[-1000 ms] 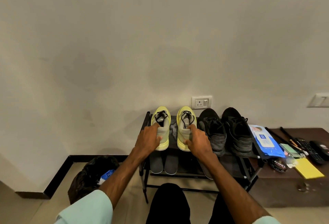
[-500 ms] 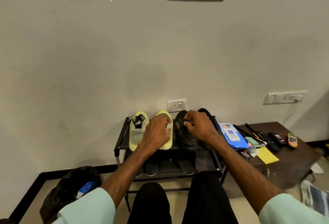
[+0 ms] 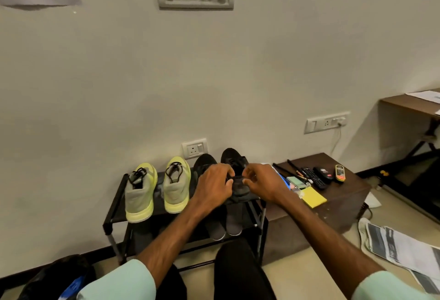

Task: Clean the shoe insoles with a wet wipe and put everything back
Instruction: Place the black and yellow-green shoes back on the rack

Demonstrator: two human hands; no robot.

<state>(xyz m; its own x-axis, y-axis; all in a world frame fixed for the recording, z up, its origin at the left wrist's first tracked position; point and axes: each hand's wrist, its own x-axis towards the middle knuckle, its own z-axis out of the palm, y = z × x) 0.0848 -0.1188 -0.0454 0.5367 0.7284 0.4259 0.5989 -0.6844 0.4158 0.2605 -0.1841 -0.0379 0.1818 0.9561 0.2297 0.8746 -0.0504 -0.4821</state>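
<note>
The left hand (image 3: 213,187) is laid over the rear of one black shoe (image 3: 204,164), and its fingers are curled onto the collar of the neighbouring black shoe (image 3: 234,159), which is gripped there. The right hand (image 3: 264,183) is brought to the same collar from the other side with its fingers bent and its thumb set against the heel. Whether anything is actually pinched by it cannot be told, since the dark shoe and the shadow run together.

Both black shoes are stood on the top shelf of a black shoe rack (image 3: 114,204), toes to the wall. A pair of yellow-green sneakers (image 3: 141,192) is stood to their left on the same shelf. Two dark insoles (image 3: 234,223) are laid side by side on the lower shelf, directly below the black shoes.

Just to the right of the rack a low brown tabletop (image 3: 345,195) is seen. A blue wet-wipe pack (image 3: 283,180) lies at its near-left edge, mostly hidden by the right hand. A yellow notepad (image 3: 313,198), pens (image 3: 293,168), a black remote control (image 3: 312,176) and a small yellow device (image 3: 339,173) are spread beside it.

A black bag (image 3: 53,273) is slumped on the floor at lower left, and newspaper (image 3: 402,248) is spread on the floor at lower right.
</note>
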